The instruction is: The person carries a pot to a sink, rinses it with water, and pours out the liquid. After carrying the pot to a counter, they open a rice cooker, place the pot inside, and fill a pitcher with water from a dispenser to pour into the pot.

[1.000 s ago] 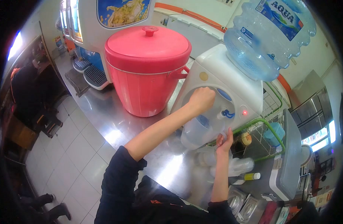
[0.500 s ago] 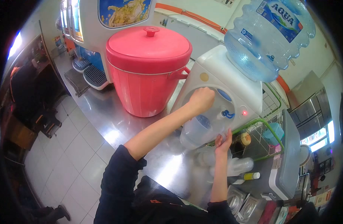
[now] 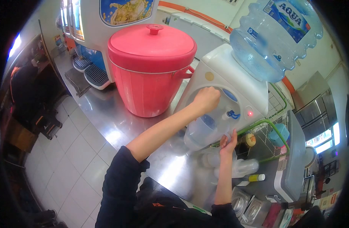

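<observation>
A white water dispenser stands on the steel counter, with a large clear-blue water bottle upended on top. My left hand is a closed fist in the dispenser's recess, where it appears to grip a tap that the fingers hide. The other tap, with a blue lever, shows to its right. Below my fist, a translucent plastic pitcher is held up, slightly tilted. At the pitcher's right side my right hand is closed around its handle, fingers partly hidden.
Left of the dispenser stands a red lidded bucket, and beyond it a drink machine. Clear plastic cups lie near my right forearm. A green wire rack, a yellow bottle and steel containers are on the right.
Both hands and the pitcher keep nearly the same place at the dispenser. The view has shifted very slightly.
</observation>
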### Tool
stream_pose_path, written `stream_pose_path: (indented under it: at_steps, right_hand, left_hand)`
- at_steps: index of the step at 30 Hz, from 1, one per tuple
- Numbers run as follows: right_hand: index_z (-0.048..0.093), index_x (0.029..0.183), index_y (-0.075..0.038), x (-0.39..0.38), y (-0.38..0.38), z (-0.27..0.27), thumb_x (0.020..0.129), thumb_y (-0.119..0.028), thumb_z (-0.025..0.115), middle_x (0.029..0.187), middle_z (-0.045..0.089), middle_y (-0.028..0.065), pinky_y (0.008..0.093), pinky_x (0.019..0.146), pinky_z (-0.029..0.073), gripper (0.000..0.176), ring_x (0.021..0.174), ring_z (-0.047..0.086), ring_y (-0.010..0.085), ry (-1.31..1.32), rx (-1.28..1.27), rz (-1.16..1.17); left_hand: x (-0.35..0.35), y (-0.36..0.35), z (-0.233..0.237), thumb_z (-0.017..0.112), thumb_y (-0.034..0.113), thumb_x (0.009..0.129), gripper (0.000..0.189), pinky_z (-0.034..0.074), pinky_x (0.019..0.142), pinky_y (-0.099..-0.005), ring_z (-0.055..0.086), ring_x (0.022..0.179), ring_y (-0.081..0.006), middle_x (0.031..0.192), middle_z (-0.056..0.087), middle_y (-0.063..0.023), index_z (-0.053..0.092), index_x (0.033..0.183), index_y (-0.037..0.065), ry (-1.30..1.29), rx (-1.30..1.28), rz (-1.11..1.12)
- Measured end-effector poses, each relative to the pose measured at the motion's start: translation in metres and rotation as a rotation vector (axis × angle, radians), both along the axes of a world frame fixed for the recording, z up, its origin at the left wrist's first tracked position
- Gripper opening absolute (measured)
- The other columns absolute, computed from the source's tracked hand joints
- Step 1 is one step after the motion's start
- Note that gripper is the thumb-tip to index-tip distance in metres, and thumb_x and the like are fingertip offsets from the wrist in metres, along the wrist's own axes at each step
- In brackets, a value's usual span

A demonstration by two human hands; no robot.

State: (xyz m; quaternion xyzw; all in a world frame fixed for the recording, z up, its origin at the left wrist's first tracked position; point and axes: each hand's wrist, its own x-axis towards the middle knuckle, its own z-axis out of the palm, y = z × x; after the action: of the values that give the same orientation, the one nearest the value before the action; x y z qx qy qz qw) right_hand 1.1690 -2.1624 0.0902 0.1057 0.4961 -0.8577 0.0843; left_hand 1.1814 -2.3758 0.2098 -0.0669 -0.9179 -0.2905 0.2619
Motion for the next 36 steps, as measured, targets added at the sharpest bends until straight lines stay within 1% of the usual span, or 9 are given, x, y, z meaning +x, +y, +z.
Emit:
stream_pose_path:
  at_steps: [17, 20, 28, 30, 32, 33, 36]
  right_hand:
    - [0.032, 0.045, -0.013, 0.001, -0.002, 0.002, 0.079, -0.049, 0.042, 0.037, 0.029, -0.0016, 0.0209, 0.028, 0.015, 0.051, 0.028, 0.023, 0.0083, -0.007, -0.011, -0.019]
    - [0.033, 0.045, -0.013, 0.002, -0.002, 0.001, 0.079, -0.049, 0.041, 0.036, 0.029, -0.0016, 0.021, 0.028, 0.015, 0.051, 0.028, 0.023, 0.0085, 0.013, -0.002, -0.015]
    - [0.034, 0.044, -0.013, -0.003, 0.0, -0.003, 0.079, -0.048, 0.043, 0.036, 0.029, -0.0018, 0.0211, 0.028, 0.015, 0.05, 0.027, 0.023, 0.0088, 0.019, -0.033, -0.012]
    - [0.034, 0.044, -0.013, -0.001, -0.003, 0.001, 0.078, -0.048, 0.044, 0.036, 0.03, -0.0015, 0.021, 0.028, 0.016, 0.05, 0.027, 0.023, 0.0087, -0.042, -0.02, -0.08]
    - [0.034, 0.044, -0.013, 0.0, -0.001, 0.0, 0.078, -0.048, 0.045, 0.036, 0.03, -0.0017, 0.021, 0.028, 0.016, 0.05, 0.027, 0.023, 0.0086, -0.012, -0.017, -0.047]
    - [0.034, 0.045, -0.013, 0.0, -0.001, 0.0, 0.077, -0.049, 0.045, 0.036, 0.03, -0.0018, 0.021, 0.028, 0.016, 0.05, 0.027, 0.024, 0.0086, 0.019, -0.014, -0.012]
    - [0.034, 0.045, -0.013, 0.003, -0.003, 0.004, 0.077, -0.049, 0.045, 0.036, 0.029, -0.0022, 0.0211, 0.028, 0.015, 0.05, 0.027, 0.024, 0.0084, 0.023, -0.008, -0.012]
  left_hand:
    - [-0.011, -0.011, -0.005, 0.053, 0.014, 0.072, 0.019, 0.043, 0.058, -0.0407, 0.054, 0.061, -0.0366, 0.062, 0.052, -0.0238, 0.058, 0.066, -0.004, 0.061, 0.183, -0.073]
    - [-0.014, -0.012, -0.007, 0.052, 0.014, 0.071, 0.021, 0.045, 0.06, -0.0423, 0.055, 0.064, -0.0378, 0.064, 0.054, -0.024, 0.057, 0.063, -0.005, 0.071, 0.152, -0.088]
    - [-0.013, -0.012, -0.003, 0.051, 0.012, 0.07, 0.02, 0.045, 0.059, -0.042, 0.055, 0.063, -0.038, 0.063, 0.054, -0.0241, 0.056, 0.062, -0.005, 0.074, 0.168, -0.102]
    - [-0.013, -0.012, -0.003, 0.051, 0.012, 0.07, 0.02, 0.045, 0.059, -0.042, 0.055, 0.063, -0.038, 0.063, 0.054, -0.0241, 0.056, 0.062, -0.005, 0.072, 0.156, -0.09]
    - [-0.012, -0.012, -0.004, 0.052, 0.013, 0.072, 0.019, 0.043, 0.057, -0.0401, 0.054, 0.062, -0.037, 0.064, 0.053, -0.0242, 0.057, 0.066, -0.005, 0.07, 0.16, -0.09]
    - [-0.012, -0.012, -0.004, 0.052, 0.013, 0.072, 0.019, 0.043, 0.057, -0.0401, 0.054, 0.062, -0.037, 0.064, 0.053, -0.0242, 0.057, 0.066, -0.005, 0.069, 0.161, -0.09]
    - [-0.013, -0.013, -0.005, 0.053, 0.013, 0.072, 0.019, 0.043, 0.057, -0.0398, 0.055, 0.062, -0.036, 0.064, 0.053, -0.0242, 0.057, 0.068, -0.005, 0.064, 0.159, -0.089]
